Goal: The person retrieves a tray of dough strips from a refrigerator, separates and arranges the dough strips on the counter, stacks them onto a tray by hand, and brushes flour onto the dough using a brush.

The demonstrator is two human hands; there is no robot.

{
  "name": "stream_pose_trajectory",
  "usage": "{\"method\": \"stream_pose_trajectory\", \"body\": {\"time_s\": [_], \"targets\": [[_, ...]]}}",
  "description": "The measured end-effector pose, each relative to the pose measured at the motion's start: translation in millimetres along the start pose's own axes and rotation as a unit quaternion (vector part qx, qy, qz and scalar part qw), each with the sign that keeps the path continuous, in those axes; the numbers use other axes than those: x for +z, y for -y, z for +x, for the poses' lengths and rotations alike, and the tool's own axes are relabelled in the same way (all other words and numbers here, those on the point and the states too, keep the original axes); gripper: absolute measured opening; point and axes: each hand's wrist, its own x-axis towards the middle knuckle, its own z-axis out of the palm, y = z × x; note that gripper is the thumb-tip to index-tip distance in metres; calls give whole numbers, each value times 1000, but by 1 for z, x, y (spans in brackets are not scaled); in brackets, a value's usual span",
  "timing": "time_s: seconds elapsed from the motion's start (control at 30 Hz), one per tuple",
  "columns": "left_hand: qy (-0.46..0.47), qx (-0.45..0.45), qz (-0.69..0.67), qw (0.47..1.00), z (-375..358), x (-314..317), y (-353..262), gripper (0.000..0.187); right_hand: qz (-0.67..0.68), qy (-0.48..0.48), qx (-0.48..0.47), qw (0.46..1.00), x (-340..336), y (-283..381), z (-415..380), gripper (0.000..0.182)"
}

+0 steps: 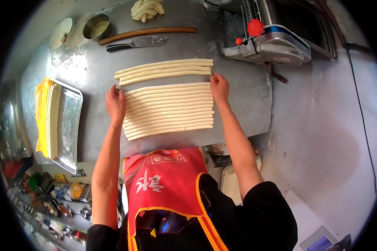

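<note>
A block of several long, pale dough strips (169,109) lies side by side on the metal table in front of me. Beyond a narrow gap sits a smaller group of dough strips (165,71). My left hand (115,103) is closed at the left end of the topmost strip of the near block, fingers curled. At that strip's right end, my right hand (220,88) pinches with thumb and fingers together. Both hands rest close to the tabletop, and the exact contact of the fingertips is partly hidden.
A cleaver-like knife (144,43), a wooden rolling stick (148,33), a metal bowl (96,27) and a dough lump (147,9) lie at the back. On the left stands a metal tray (71,121) with dough strips and yellow cloth. A machine with red knobs (268,46) occupies the back right.
</note>
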Motion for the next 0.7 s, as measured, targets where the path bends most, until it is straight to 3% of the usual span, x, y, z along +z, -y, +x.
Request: {"method": "stream_pose_trajectory", "body": {"time_s": [0.07, 0.13, 0.2, 0.23, 0.33, 0.4, 0.43, 0.5, 0.53, 0.6, 0.67, 0.7], "targets": [[35, -100, -164, 981, 18, 12, 10, 27, 7, 3, 23, 1000, 9, 8, 12, 26], [21, -110, -115, 987, 29, 22, 19, 33, 16, 11, 48, 999, 12, 23, 13, 29], [13, -151, -72, 986, 28, 22, 10, 35, -59, 12, 133, 989, 9, 43, 16, 25], [-5, -143, -46, 989, 26, 21, 2, 30, -53, 17, 132, 990, 13, 37, 18, 25], [-14, -123, -59, 991, 20, 21, -7, 23, 62, 2, 73, 995, 25, 4, 19, 17], [-14, -110, -106, 988, 19, 21, -1, 16, 295, 38, 48, 953, 23, -2, 14, 14], [1, -87, -125, 988, 20, 21, 2, 14, 294, 39, 47, 954, 21, -6, 13, 14], [17, -65, -149, 987, 19, 21, 7, 13, 113, 105, -1, 988, 8, -3, 11, 18], [32, -23, -155, 987, 20, 19, 9, 15, 110, 105, -1, 988, 5, 0, 12, 18], [48, 18, -159, 986, 20, 11, 7, 18, -99, 99, -201, 970, 5, 19, 7, 23], [134, 90, -40, 986, 25, 6, 1, 23, -74, 115, -182, 974, 23, 43, 0, 25], [132, 91, -39, 986, 26, 11, 4, 23, -45, 120, -194, 973, 37, 56, -4, 23]]}}
